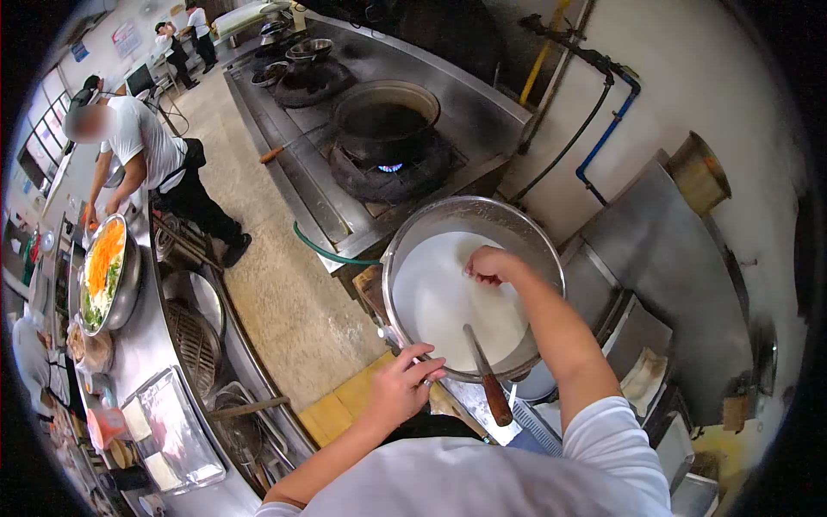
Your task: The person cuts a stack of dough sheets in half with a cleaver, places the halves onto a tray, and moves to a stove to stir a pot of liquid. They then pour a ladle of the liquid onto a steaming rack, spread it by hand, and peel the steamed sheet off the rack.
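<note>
- The right hand (493,264) is inside the pot (510,222), over the far right part of the white mix (431,293). Its fingers are curled in and partly closed, with white on them; whether they grip anything, I cannot tell.
- The left hand (407,381) is at the near left rim of the pot, fingers partly spread and bent, the fingertips against the rim.
- The white mix lies below the right hand and beyond the left one, spread across the inside of the pot.
- A tool (496,401) with a wooden handle leans over the near rim, its metal end towards the mix. It is near the left hand, to its right, and neither hand holds it.
- Beyond the pot, a wok (388,116) sits on the stove (297,168) over a blue flame (390,168).
- A green hose (332,256) runs along the stove's near edge, to the left of the pot.
- Far left, a person (142,142) bends over the counter (164,336), by a bowl (129,280) of orange, white and green food.
- A metal tray (185,422) lies on the counter, nearer than the bowl.
</note>
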The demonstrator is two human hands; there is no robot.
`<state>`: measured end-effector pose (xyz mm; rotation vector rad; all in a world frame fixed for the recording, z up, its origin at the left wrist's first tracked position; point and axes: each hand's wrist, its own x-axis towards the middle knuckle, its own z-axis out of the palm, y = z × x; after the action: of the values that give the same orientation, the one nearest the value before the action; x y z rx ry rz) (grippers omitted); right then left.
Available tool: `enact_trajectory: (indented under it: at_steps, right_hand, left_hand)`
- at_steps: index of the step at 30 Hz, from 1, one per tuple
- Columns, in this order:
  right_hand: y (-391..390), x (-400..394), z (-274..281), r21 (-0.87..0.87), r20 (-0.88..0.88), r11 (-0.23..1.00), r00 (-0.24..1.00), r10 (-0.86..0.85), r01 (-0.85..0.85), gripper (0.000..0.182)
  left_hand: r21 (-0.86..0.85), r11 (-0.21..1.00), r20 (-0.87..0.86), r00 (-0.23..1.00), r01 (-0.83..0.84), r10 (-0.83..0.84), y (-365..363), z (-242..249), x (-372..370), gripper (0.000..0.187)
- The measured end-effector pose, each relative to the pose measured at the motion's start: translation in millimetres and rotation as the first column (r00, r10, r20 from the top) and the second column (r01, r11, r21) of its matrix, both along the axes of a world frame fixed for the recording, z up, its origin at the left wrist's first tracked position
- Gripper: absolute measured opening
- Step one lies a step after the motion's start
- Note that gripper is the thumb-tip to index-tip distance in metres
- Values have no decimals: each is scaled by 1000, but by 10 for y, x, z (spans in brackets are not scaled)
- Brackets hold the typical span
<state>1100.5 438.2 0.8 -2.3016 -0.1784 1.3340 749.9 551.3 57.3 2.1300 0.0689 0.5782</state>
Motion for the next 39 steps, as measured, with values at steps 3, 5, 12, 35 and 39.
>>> enact_trajectory:
  at_steps: [3, 5, 12, 35, 39]
  right_hand:
    - [-30, -85, 172, 41, -38, 999, 999, -9, 11, 17]
    - [-73, -131, 243, 78, -79, 996, 996, -42, 48, 16]
    - [-554, -793, 1147, 436, -225, 849, 949, -219, 299, 11]
    - [-301, -3281, -1252, 397, -16, 840, 918, -397, 370, 45]
    - [90, -3160, -1988, 168, 349, 985, 937, -27, -34, 45]
  left_hand:
    - [5, 1000, 3, 1000, 8, -8, 9, -2, -6, 18]
    - [4, 1000, 11, 1000, 11, -11, 12, -22, -14, 18]
    - [-33, 999, 63, 997, 37, -35, 27, -110, -5, 16]
    - [8, 976, 43, 975, 219, -219, 197, -132, 65, 19]
    - [1, 973, 68, 970, 232, -232, 204, -190, 85, 20]
